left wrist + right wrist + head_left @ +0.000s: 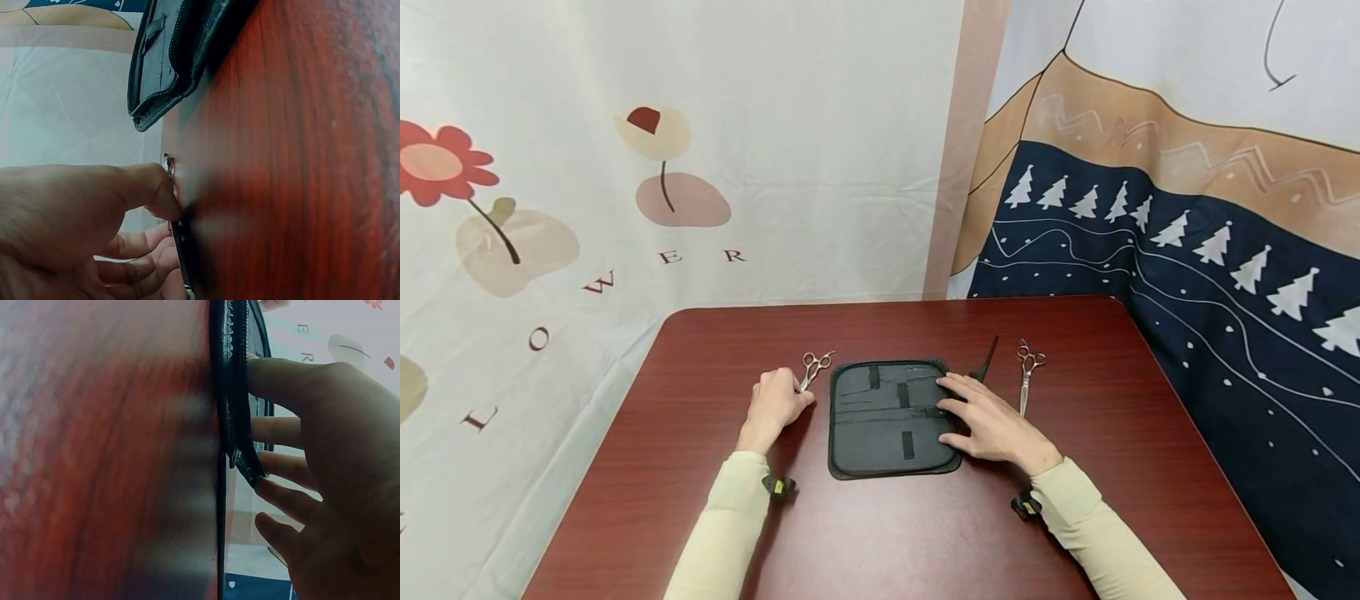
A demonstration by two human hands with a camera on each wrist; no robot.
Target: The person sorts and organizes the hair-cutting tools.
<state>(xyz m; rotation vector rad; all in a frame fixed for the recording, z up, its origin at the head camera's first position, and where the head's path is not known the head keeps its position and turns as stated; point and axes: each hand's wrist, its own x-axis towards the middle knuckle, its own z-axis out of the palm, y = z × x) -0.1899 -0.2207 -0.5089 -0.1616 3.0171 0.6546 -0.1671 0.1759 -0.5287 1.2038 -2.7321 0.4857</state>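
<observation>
A black zip-up case [868, 446] lies on the table with its pocketed inside and elastic loops facing up. My left hand [773, 404] is low at its left and pinches a pair of silver scissors [810, 376]; the finger loops point away from me and the blades are hidden by the hand. In the left wrist view the thumb presses down beside the thin dark edge of the scissors. My right hand [988, 421] rests over the case's right edge, its fingers spread and lightly bent. The right wrist view shows these fingers along the zipped rim [234, 381].
Just behind my right hand lies a black comb-like tool [988, 357] with a thin pointed tail. Further right is a second pair of silver scissors [1026, 385], partly behind that hand. The reddish-brown table [910, 542] ends at printed curtains [820, 167].
</observation>
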